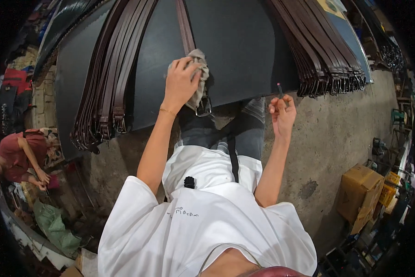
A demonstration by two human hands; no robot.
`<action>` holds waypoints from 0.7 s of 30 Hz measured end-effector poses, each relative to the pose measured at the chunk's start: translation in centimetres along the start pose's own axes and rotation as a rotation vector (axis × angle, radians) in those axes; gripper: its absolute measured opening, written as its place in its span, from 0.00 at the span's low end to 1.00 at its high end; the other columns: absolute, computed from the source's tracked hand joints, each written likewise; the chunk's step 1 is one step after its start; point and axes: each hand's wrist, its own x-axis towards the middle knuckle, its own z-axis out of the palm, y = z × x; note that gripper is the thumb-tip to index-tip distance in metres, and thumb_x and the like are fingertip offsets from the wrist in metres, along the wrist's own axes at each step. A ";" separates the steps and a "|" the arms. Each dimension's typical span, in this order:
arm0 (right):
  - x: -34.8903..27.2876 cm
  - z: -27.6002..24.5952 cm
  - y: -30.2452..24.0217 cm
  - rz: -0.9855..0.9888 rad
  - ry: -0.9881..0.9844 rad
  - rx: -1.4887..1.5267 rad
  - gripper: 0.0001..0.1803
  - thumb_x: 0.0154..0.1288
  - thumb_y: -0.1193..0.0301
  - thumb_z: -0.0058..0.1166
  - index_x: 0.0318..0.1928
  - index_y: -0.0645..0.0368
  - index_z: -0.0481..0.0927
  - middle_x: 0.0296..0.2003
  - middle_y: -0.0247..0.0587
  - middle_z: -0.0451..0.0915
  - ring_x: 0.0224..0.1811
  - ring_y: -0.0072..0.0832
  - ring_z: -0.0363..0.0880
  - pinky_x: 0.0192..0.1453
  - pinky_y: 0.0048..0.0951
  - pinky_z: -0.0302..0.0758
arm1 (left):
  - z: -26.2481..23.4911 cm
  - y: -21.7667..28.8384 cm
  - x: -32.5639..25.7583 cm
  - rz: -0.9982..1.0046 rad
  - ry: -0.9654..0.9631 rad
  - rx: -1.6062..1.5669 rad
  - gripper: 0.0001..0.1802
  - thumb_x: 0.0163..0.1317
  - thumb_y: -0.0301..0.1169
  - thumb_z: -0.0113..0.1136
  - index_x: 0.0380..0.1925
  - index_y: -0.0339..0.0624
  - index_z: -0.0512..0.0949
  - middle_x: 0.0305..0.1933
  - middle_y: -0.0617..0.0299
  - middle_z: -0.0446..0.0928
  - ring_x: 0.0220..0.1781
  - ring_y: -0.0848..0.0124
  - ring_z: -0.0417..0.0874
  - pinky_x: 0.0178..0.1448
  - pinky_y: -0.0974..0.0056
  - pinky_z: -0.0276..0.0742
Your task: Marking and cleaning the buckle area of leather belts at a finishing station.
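a person's left hand [182, 83] presses a crumpled grey cloth [199, 74] onto a single brown leather belt [185, 27] lying lengthwise on a dark work board [235, 46], fingers curled around the cloth just above the belt's metal buckle [202, 110] at the board's near edge. the right hand [282, 115], held off the board's edge, pinches a thin dark stick with a reddish tip [280, 90] between thumb and fingertips, other fingers loosely bent. stacks of brown belts [106, 83] flank both sides.
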 end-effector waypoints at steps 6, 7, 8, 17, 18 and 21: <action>-2.7 -0.1 -0.7 -0.001 0.058 -0.067 0.17 0.67 0.70 0.64 0.51 0.69 0.79 0.37 0.49 0.86 0.33 0.31 0.85 0.41 0.27 0.83 | 0.4 4.1 -1.5 0.011 -0.014 -0.098 0.13 0.56 0.27 0.66 0.41 0.36 0.78 0.40 0.49 0.79 0.43 0.50 0.82 0.47 0.53 0.77; -3.0 -0.1 -0.8 -0.019 0.053 -0.104 0.17 0.67 0.70 0.64 0.50 0.69 0.81 0.37 0.48 0.86 0.35 0.32 0.86 0.43 0.28 0.84 | 0.6 3.8 -1.3 -0.107 -0.125 -0.110 0.12 0.58 0.29 0.65 0.41 0.40 0.78 0.42 0.49 0.78 0.45 0.50 0.81 0.50 0.53 0.77; -2.9 0.3 -0.9 -0.031 0.061 -0.105 0.17 0.67 0.70 0.64 0.50 0.69 0.81 0.37 0.48 0.86 0.35 0.32 0.86 0.43 0.28 0.84 | 1.1 3.7 0.2 -0.096 -0.124 -0.117 0.12 0.58 0.29 0.65 0.41 0.40 0.78 0.42 0.49 0.78 0.45 0.50 0.81 0.50 0.53 0.77; -3.8 0.5 -3.7 -0.171 0.197 -0.049 0.13 0.75 0.69 0.55 0.48 0.68 0.82 0.38 0.47 0.86 0.36 0.31 0.86 0.45 0.31 0.83 | 10.6 13.2 3.9 -0.082 0.052 -0.040 0.15 0.62 0.27 0.54 0.49 0.36 0.78 0.59 0.48 0.77 0.60 0.51 0.77 0.67 0.48 0.68; -4.3 0.2 -4.5 -0.206 0.214 -0.039 0.13 0.75 0.69 0.55 0.48 0.69 0.81 0.38 0.46 0.86 0.37 0.30 0.84 0.45 0.31 0.82 | 11.4 16.0 3.6 -0.059 0.068 -0.130 0.17 0.61 0.25 0.53 0.50 0.36 0.79 0.58 0.49 0.77 0.60 0.51 0.77 0.68 0.47 0.67; -5.5 0.9 -6.1 -0.248 0.224 -0.010 0.13 0.75 0.70 0.54 0.48 0.69 0.80 0.38 0.44 0.84 0.38 0.28 0.82 0.45 0.31 0.81 | 14.0 20.1 1.0 -0.004 -0.188 -0.673 0.19 0.58 0.21 0.52 0.50 0.41 0.80 0.52 0.51 0.80 0.55 0.51 0.80 0.60 0.51 0.75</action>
